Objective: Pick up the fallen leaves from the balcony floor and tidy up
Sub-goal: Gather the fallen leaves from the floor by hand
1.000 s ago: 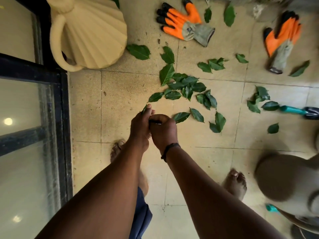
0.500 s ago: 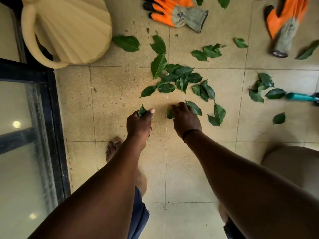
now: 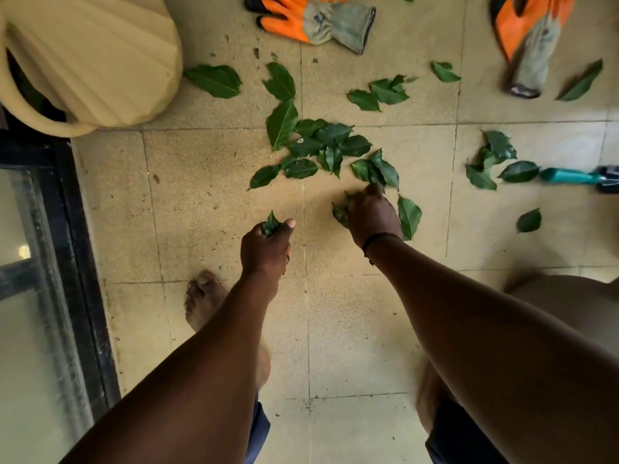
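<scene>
Green fallen leaves lie scattered over the beige tiled balcony floor, thickest in a pile of leaves at the centre. My left hand grips a small bunch of leaves that pokes out above its curled fingers. My right hand reaches down to the near edge of the pile, and its fingers curl round a few leaves at its left side. A single leaf lies on the floor just right of that hand. More leaves lie further right.
A cream ribbed watering can stands at the top left. Two orange and grey gloves lie at the top. A teal-handled tool lies at the right edge. A black-framed glass door runs along the left. My bare foot stands near it.
My hands were together a second ago and have separated. My right hand moved forward and right to the pile and took leaves. My left hand stayed put with its bunch.
</scene>
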